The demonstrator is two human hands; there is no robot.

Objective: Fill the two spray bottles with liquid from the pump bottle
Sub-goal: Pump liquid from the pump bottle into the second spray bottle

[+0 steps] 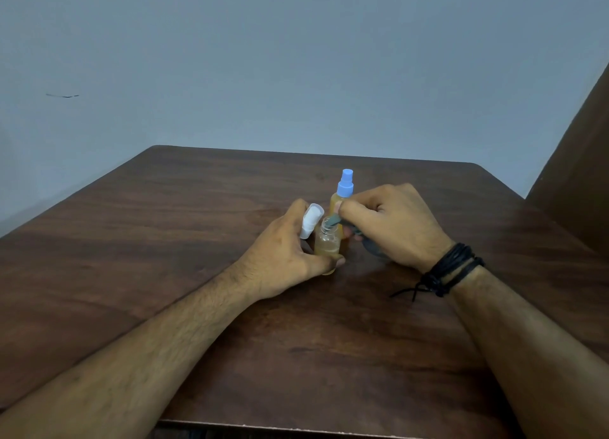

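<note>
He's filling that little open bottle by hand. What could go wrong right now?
The pump spout meets a narrow neck on the open bottle, so liquid could miss and spill onto the table. The left hand also grips the white spray cap, which could slip. The blue-capped bottle stands close behind and could get knocked.

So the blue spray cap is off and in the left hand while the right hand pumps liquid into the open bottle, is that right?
Not quite: the head view shows the white spray cap off, held in the left hand. The blue cap sits on the other bottle. The right hand does work at the open bottle.
</note>
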